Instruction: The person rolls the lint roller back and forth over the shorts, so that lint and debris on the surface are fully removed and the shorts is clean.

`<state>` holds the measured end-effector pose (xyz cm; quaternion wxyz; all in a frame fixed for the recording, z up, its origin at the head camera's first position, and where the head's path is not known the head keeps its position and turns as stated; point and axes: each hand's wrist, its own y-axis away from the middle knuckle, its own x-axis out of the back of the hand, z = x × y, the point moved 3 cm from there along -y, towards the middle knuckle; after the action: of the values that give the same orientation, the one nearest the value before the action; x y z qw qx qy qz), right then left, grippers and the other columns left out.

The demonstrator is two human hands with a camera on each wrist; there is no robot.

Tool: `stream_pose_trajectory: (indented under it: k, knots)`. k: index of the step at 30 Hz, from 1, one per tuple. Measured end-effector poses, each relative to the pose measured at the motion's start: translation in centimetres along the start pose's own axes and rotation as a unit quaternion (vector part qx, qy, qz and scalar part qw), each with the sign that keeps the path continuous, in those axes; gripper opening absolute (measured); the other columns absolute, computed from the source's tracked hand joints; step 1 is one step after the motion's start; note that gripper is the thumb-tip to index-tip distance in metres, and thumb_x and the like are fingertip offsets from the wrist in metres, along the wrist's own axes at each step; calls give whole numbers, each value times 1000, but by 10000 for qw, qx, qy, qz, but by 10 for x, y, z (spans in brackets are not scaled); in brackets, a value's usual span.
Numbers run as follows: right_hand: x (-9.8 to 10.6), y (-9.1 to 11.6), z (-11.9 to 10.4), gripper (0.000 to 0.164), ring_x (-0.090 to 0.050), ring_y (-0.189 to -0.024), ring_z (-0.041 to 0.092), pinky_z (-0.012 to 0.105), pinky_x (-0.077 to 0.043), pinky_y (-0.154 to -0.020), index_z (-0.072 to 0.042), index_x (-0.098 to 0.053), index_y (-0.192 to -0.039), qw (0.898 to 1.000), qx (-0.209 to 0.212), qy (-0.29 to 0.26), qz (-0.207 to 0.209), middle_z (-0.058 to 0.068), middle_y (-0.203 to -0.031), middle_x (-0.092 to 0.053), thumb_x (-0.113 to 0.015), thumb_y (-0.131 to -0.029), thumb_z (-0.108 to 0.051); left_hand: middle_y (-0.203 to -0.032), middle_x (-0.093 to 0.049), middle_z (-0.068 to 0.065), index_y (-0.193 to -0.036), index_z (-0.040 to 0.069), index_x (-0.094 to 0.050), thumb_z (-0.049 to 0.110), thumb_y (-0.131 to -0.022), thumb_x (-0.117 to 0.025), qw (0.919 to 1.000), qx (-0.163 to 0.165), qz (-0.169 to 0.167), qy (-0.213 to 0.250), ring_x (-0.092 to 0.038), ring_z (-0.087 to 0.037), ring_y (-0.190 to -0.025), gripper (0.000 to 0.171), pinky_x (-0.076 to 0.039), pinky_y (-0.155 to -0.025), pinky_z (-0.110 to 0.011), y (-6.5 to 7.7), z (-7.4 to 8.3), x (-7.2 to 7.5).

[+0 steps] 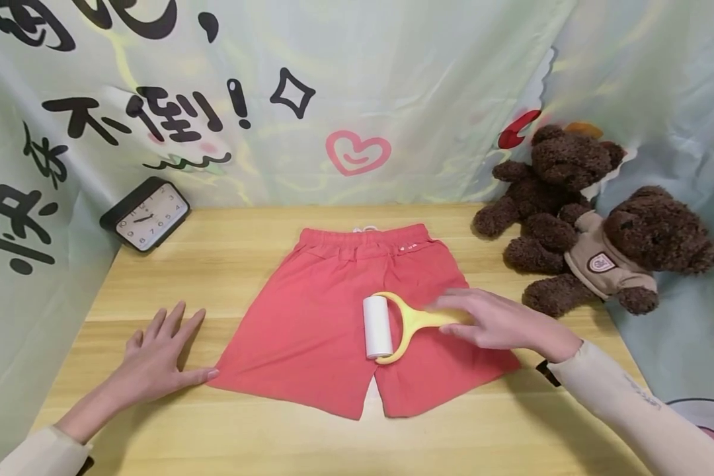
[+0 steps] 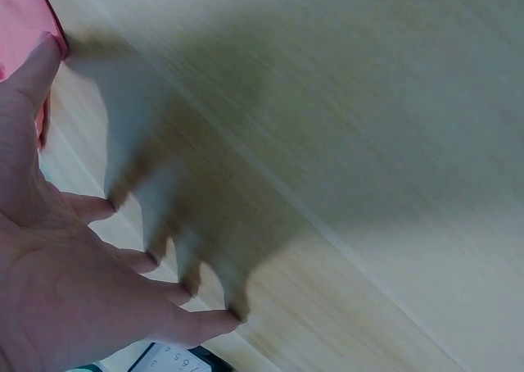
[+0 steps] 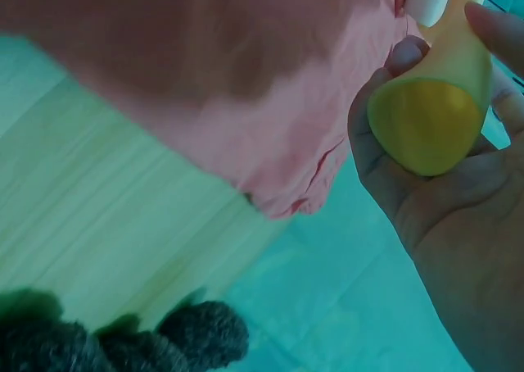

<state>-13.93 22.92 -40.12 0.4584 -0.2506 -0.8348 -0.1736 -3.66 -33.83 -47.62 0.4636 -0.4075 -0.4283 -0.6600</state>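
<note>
A pair of red shorts [image 1: 309,317] lies flat on the wooden table, waistband toward the back wall. My right hand [image 1: 488,320] grips the yellow handle of a lint roller [image 1: 378,327], whose white roll rests over the middle of the shorts near the crotch. In the right wrist view the fingers curl round the handle's rounded end [image 3: 426,126]. My left hand [image 1: 155,363] is spread on the table at the left, fingers straight, its thumb at the lower left corner of the shorts. The left wrist view shows the thumb [image 2: 37,69] touching the red cloth's edge.
A black-framed clock [image 1: 149,215] stands at the table's back left corner. Two brown teddy bears, one bare [image 1: 547,178] and one in a beige shirt [image 1: 607,258], sit at the right. A printed cloth [image 1: 428,99] hangs behind the table [image 1: 226,258].
</note>
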Motion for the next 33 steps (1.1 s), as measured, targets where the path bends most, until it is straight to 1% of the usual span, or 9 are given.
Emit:
stream_pose_trajectory:
  k: [3, 7, 10, 14, 18, 25, 28, 31, 33]
  knots:
    - [4, 6, 5, 31, -68, -114, 15, 48, -58, -96, -14, -74, -136, 10000, 36, -13, -7, -6, -127, -71, -75, -106, -19, -172, -13, -38, -172, 8, -28, 73, -86, -80, 10000, 13, -8, 8, -12, -69, -152, 120, -15, -100, -94, 0, 1, 0]
    - [13, 16, 10, 30, -69, -119, 21, 51, -58, -98, -14, -75, -135, 10000, -40, -9, 13, -3, -130, -72, -76, -106, -19, -173, -13, -37, -173, 9, -27, 73, -87, -80, 10000, -2, -1, 48, -12, -69, -153, 120, -15, -101, -94, -2, 1, 0]
    - [19, 22, 14, 29, -69, -120, 20, 50, -58, -98, -16, -75, -135, 10000, -76, -25, -3, -5, -131, -71, -76, -106, -18, -173, -13, -37, -173, 8, -27, 73, -87, -80, 10000, -12, 10, 32, -12, -69, -153, 120, -15, -102, -93, -3, 2, 2]
    - [26, 32, 18, 31, -67, -117, 12, 43, -58, -96, -21, -75, -137, 9997, -179, -152, -51, -11, -128, -70, -76, -105, -17, -173, -13, -38, -173, 9, -27, 73, -87, -79, 10000, -5, -11, 18, -12, -69, -153, 119, -15, -101, -93, -3, 2, 2]
    - [31, 43, 24, 34, -65, -107, 7, 35, -56, -88, -24, -75, -139, 9988, -328, -362, -24, -14, -122, -69, -77, -106, -20, -172, -14, -38, -173, 9, -27, 73, -87, -80, 10000, -20, 1, 10, -13, -69, -152, 119, -16, -100, -93, 0, 1, 1]
    - [37, 64, 37, 37, -64, -98, 5, 28, -52, -80, -19, -76, -138, 9975, -307, -600, 206, -14, -117, -71, -80, -101, -12, -173, -13, -38, -173, 10, -25, 72, -87, -80, 10000, -22, 15, -1, -13, -69, -152, 119, -15, -100, -94, 1, -1, -2]
    - [41, 72, 41, 40, -66, -104, 6, 26, -53, -84, -20, -76, -139, 9972, -357, -606, 257, -13, -121, -72, -81, -100, -9, -173, -13, -38, -174, 11, -25, 72, -88, -80, 10000, -27, 14, -1, -13, -69, -152, 119, -15, -100, -94, 2, -2, -3]
    - [47, 81, 46, 42, -67, -116, 7, 25, -54, -92, -22, -76, -138, 9967, -589, -457, 326, -10, -127, -73, -82, -99, -9, -172, -14, -38, -173, 10, -26, 72, -88, -80, 10000, -26, 20, 7, -13, -69, -152, 118, -15, -100, -93, 2, -1, -3]
    - [50, 88, 50, 42, -67, -119, 8, 24, -54, -94, -23, -77, -137, 9957, -755, -363, 391, -9, -129, -74, -83, -98, -9, -172, -15, -38, -173, 10, -27, 72, -87, -80, 10000, -27, 43, 10, -14, -69, -152, 118, -16, -101, -93, 1, -1, -2]
